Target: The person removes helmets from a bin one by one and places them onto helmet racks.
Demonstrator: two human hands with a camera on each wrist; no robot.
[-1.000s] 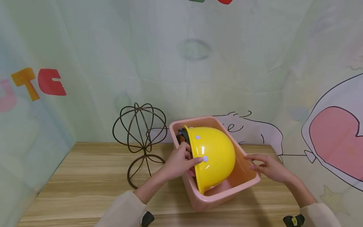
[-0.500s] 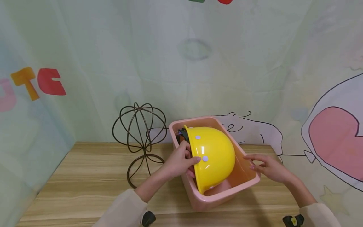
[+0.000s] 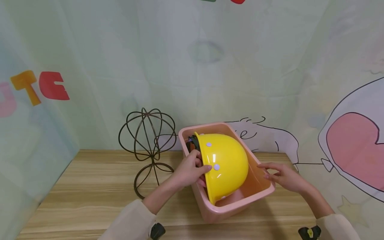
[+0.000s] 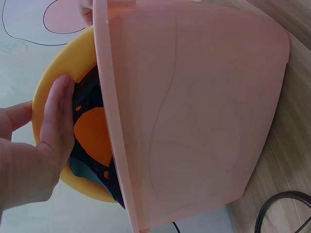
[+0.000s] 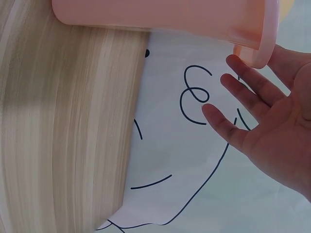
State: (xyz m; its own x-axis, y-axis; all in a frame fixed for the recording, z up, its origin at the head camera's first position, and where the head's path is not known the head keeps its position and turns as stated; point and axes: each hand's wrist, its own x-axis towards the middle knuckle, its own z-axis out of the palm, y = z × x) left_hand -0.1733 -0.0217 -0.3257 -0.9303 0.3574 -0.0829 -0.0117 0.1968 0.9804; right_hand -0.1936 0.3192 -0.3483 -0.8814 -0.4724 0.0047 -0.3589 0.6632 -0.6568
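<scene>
A yellow hard hat (image 3: 224,165) stands on edge inside a pink plastic tub (image 3: 240,203) on the wooden table. My left hand (image 3: 192,170) grips the hat's brim, thumb on the shell and fingers inside against the dark harness (image 4: 92,160). In the left wrist view the yellow hard hat (image 4: 53,87) shows over the pink plastic tub's wall (image 4: 194,111) with my left hand (image 4: 43,145) on it. My right hand (image 3: 280,176) rests with straight fingers at the tub's right rim; in the right wrist view my right hand (image 5: 257,111) is spread beside the pink plastic tub's rim (image 5: 252,48).
A dark wire hat stand (image 3: 147,146) stands left of the tub on the wooden table (image 3: 90,193). A printed cloth backdrop (image 3: 210,66) hangs close behind and wraps both sides.
</scene>
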